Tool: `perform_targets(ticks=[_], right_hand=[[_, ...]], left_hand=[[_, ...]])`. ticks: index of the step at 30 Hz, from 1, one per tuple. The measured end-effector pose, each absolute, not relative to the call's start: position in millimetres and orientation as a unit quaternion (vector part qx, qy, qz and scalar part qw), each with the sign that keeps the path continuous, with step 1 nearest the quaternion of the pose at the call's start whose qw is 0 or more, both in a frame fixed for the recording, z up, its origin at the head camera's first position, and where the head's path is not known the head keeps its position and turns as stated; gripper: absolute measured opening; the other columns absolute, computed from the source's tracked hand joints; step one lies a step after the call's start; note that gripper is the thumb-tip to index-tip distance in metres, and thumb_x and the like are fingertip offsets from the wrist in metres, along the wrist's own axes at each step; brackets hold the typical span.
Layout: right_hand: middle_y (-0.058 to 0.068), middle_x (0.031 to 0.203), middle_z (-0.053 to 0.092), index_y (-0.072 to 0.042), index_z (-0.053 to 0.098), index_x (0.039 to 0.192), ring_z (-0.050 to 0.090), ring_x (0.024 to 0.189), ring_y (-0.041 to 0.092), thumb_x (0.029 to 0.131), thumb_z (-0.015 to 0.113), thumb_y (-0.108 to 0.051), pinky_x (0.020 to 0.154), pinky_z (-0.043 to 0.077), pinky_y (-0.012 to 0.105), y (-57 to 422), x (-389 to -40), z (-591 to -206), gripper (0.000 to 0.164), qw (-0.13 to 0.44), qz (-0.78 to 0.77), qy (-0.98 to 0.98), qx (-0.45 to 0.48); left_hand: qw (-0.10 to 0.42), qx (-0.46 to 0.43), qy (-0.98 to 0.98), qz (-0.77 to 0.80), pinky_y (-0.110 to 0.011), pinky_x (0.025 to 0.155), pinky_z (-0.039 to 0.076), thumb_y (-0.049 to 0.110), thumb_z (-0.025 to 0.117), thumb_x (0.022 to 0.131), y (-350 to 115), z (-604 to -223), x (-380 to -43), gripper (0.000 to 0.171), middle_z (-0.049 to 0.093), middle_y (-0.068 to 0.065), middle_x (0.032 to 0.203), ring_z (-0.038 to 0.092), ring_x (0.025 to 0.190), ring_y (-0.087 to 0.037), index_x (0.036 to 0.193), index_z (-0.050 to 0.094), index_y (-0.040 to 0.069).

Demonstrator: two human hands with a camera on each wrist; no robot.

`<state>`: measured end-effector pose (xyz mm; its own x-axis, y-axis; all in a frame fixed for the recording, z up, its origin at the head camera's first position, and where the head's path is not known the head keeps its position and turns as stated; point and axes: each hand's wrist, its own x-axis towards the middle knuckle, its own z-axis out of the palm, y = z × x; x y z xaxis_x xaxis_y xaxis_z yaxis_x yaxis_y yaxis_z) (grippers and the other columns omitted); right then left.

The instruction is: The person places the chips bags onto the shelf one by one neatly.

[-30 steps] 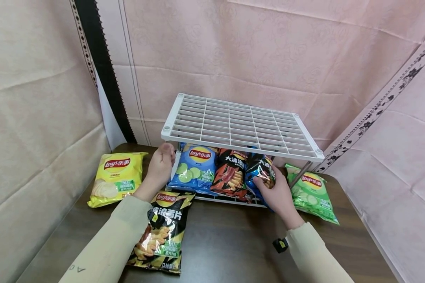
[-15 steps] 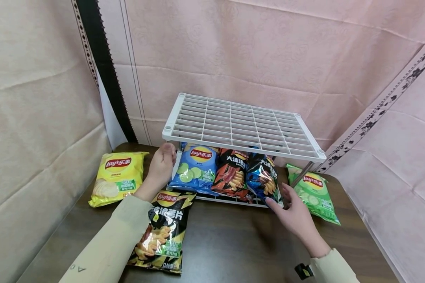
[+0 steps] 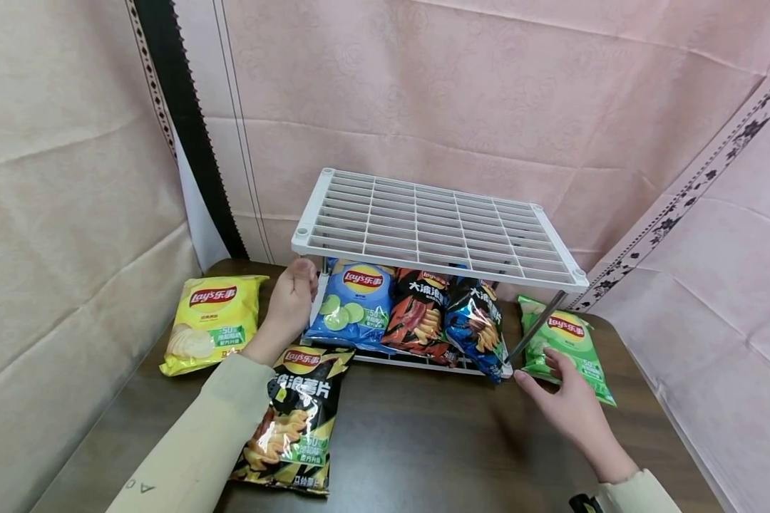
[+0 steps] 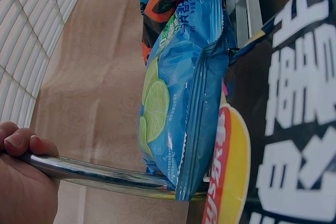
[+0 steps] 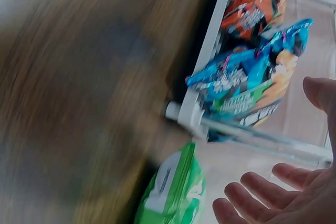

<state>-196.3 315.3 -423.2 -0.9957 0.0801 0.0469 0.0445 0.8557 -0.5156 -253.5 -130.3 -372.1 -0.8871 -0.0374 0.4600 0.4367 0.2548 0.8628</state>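
My left hand (image 3: 289,299) grips the front left metal post (image 4: 105,176) of a white two-tier rack (image 3: 423,263). On its lower tier stand a blue lime chip bag (image 3: 349,303), a red-and-black chip bag (image 3: 418,317) and a blue-and-black chip bag (image 3: 475,324), side by side. The blue-and-black one leans at the right end and its lower corner pokes past the front edge. My right hand (image 3: 571,406) holds nothing; its fingers are spread, near the front right post and a green chip bag (image 3: 565,345) lying right of the rack.
A yellow chip bag (image 3: 213,320) lies at the left on the brown table (image 3: 411,442). In front of the rack, partly under my left forearm, is a black-and-yellow chip bag (image 3: 301,427). Pink cloth (image 3: 488,92) hangs behind and at the sides.
My right hand has let go of the blue-and-black chip bag and moved right and toward me, near the green bag. The left hand stays on the post.
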Motion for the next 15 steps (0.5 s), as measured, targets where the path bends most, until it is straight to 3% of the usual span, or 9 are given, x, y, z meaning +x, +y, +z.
perform_targets(ticks=[12,15], right_hand=[[0.036,0.135,0.041,0.007,0.028,0.145,0.041,0.122,0.051,0.089,0.053,-0.065,0.091,0.035,0.063,353,-212,-426,0.095,0.091,0.258,-0.958,-0.085],[0.037,0.138,0.037,0.008,0.022,0.147,0.037,0.123,0.053,0.09,0.049,-0.066,0.092,0.033,0.065,365,-219,-424,0.098,0.078,0.273,-0.952,-0.111]], left_hand=[[0.194,-0.124,-0.768,-0.598,-0.028,0.058,0.031,0.025,0.018,0.108,-130,-370,-252,0.046,0.037,-0.007,0.067,0.039,0.06,-0.023,0.084,0.041,-0.007],[0.192,-0.122,-0.768,-0.598,-0.028,0.058,0.031,0.025,0.018,0.108,-131,-371,-252,0.046,0.037,-0.007,0.068,0.038,0.06,-0.022,0.084,0.041,-0.007]])
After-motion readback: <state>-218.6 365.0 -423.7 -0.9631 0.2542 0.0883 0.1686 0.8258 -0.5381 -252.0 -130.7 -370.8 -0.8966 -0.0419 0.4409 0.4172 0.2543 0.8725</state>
